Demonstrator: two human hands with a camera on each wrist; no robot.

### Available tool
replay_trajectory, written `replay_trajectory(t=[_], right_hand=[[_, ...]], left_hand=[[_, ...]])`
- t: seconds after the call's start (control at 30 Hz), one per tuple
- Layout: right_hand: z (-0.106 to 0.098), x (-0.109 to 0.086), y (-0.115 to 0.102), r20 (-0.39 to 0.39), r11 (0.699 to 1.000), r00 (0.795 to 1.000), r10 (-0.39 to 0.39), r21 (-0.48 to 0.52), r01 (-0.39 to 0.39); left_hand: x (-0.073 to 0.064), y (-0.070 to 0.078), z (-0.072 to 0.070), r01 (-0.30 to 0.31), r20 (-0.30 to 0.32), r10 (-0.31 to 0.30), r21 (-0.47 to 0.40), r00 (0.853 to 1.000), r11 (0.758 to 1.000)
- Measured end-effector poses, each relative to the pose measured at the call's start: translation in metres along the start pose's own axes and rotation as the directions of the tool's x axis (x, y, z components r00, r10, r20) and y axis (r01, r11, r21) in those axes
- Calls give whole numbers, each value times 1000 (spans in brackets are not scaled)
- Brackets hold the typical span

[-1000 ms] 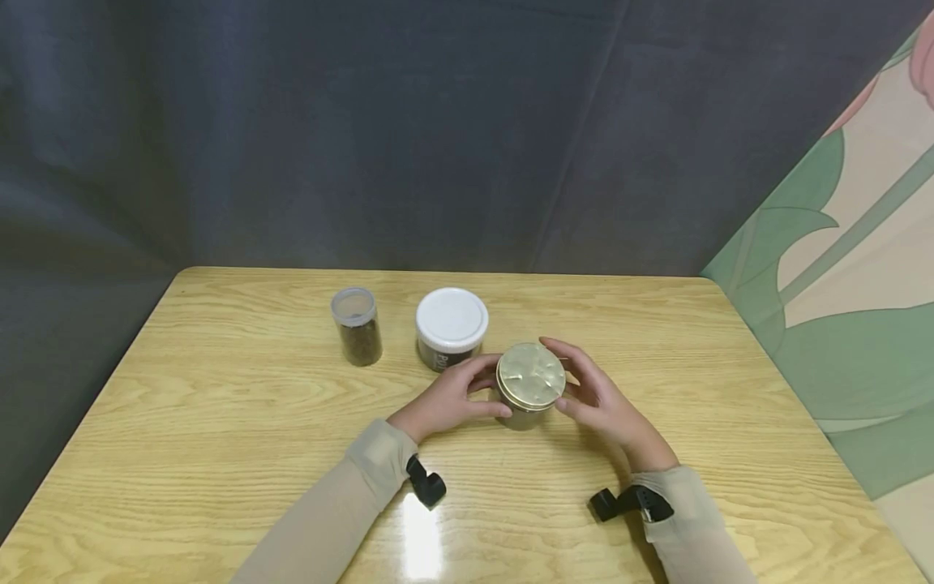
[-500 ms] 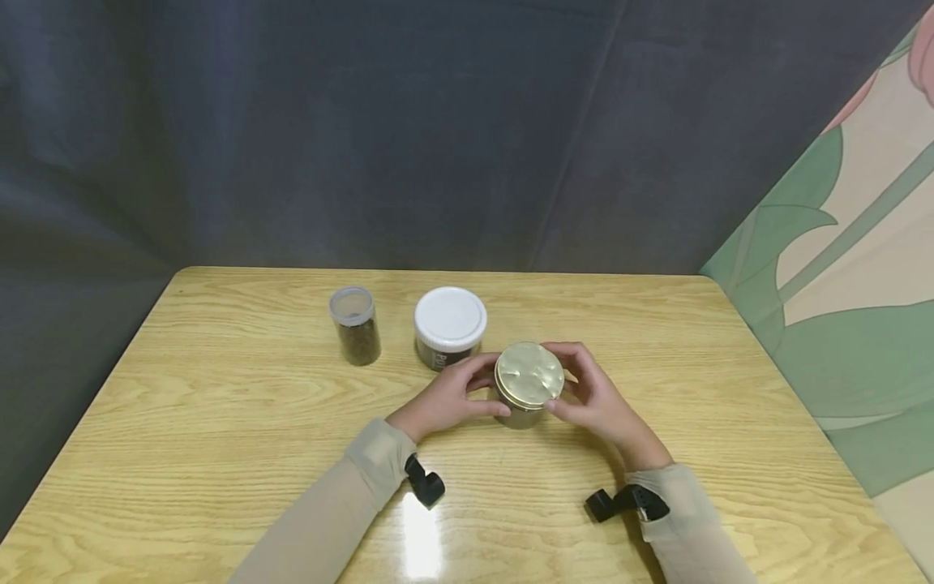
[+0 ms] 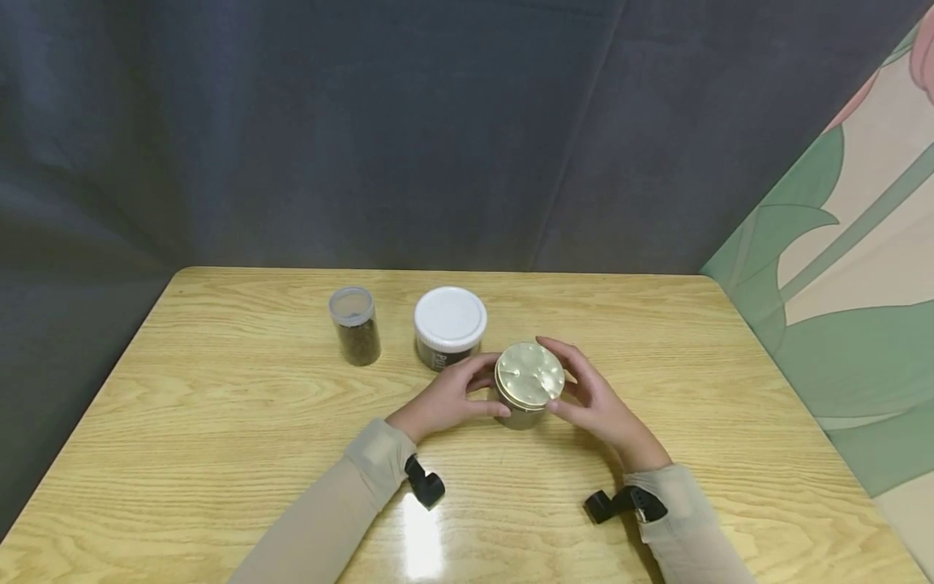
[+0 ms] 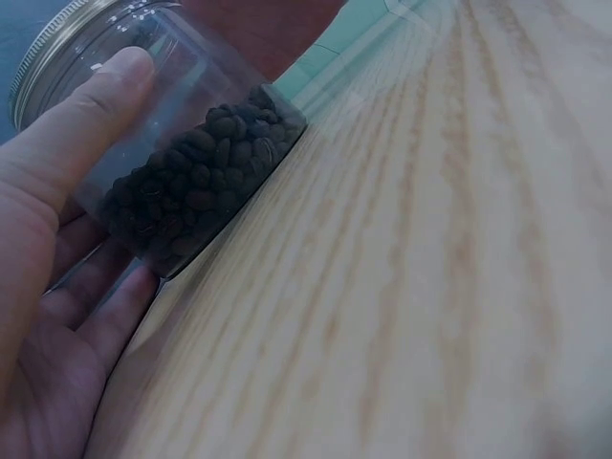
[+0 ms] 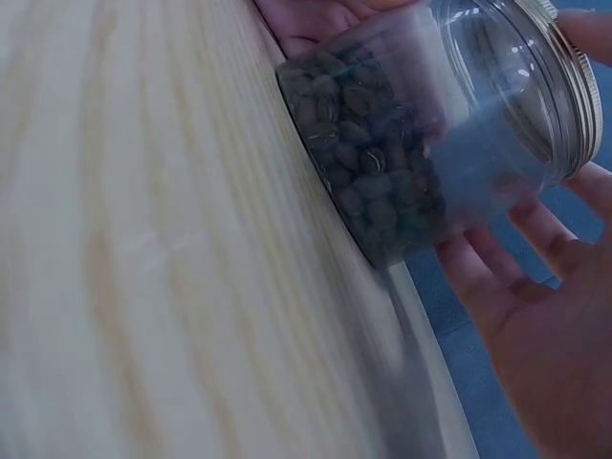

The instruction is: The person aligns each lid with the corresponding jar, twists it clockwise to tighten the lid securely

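A clear jar point(image 4: 191, 172) partly filled with coffee beans stands upright on the table, capped by a gold metal lid point(image 3: 529, 375). My left hand point(image 3: 452, 396) grips its body from the left, the thumb on the near side. From the right, my right hand point(image 3: 601, 405) holds the lid's edge, thumb in front and index finger behind. In the right wrist view, other fingers point(image 5: 478, 277) of that hand lie along the jar's side. Dark beans point(image 5: 359, 143) fill roughly its lower half.
Behind my left hand stands a wide jar with a white lid point(image 3: 451, 318) and a dark label. Left of it is a slim clear container point(image 3: 357, 328) with dark contents and a translucent lid. The wooden table point(image 3: 219, 454) ends at a dark curtain point(image 3: 438, 138).
My right hand has shifted slightly left, and its thumb and index finger have changed position around the lid's edge. The left hand and the jar stay nearly in place.
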State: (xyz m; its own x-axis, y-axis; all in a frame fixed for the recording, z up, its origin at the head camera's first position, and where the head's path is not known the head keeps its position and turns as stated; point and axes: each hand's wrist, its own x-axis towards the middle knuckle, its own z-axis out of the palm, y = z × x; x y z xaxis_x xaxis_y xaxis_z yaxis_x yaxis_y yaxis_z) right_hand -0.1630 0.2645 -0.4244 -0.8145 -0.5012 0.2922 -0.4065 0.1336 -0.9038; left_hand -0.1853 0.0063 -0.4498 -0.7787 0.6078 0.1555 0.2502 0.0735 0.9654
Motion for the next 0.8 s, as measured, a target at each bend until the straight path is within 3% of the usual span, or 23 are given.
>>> replay_trajectory(t=[0.1,0.47,0.63,0.8], right_hand=[[1,1,-2,0,1000,1000,1,-21,-1],[8,2,-1,-112,996,992,56,-69,-64],[6,1,1,-72,998,997,10,-61,-15],[4,1,3,-6,998,999,-53,27,53]], left_hand=[[0,0,0,3,-2,-3,-2,1000,1000],[-1,2,0,9,-6,-9,11,1000,1000],[-1,3,0,11,-5,-11,7,1000,1000],[-1,4,-1,13,-1,-13,0,1000,1000]])
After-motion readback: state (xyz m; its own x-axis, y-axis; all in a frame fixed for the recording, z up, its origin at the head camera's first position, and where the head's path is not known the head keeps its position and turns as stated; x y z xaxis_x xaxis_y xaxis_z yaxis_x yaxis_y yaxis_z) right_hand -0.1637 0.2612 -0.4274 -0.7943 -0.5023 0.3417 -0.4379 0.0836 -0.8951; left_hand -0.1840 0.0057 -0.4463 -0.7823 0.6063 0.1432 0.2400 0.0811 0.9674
